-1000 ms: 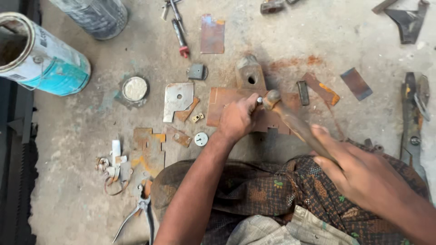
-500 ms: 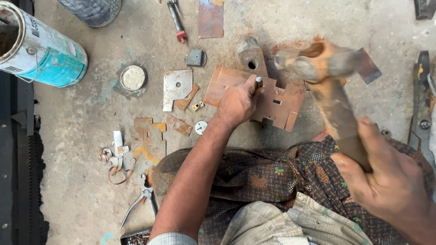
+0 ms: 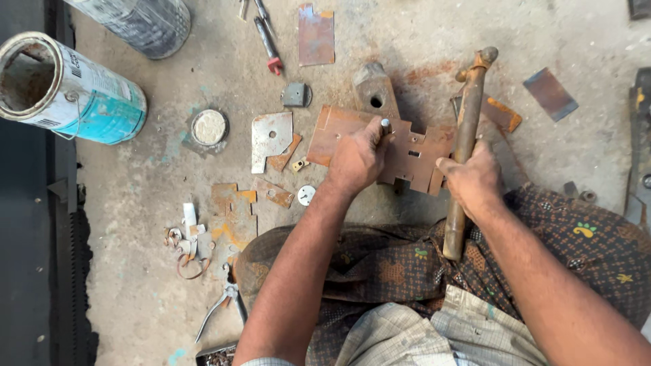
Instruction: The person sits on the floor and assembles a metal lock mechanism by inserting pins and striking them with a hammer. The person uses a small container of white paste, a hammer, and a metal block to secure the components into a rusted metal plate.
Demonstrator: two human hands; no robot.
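While the left hand (image 3: 356, 161) pinches a small punch (image 3: 385, 125) upright on the rusty plate (image 3: 413, 152) at frame centre, the right hand (image 3: 472, 181) grips the hammer (image 3: 465, 146) (head raised); judged mid-punching; next calls for a square blow.

A rusty flat metal plate (image 3: 407, 152), notched along its edges and pierced with small holes, is lying on the concrete floor against a rusty iron block (image 3: 371, 91) at its 12 o'clock side. A short steel punch (image 3: 385, 126) is being held upright on the plate by the left hand (image 3: 356, 159). A hammer (image 3: 465, 142) with a long rusty handle is being gripped mid-handle by the right hand (image 3: 471, 179), its head pointing toward 12 o'clock, at the plate's 3 o'clock edge.
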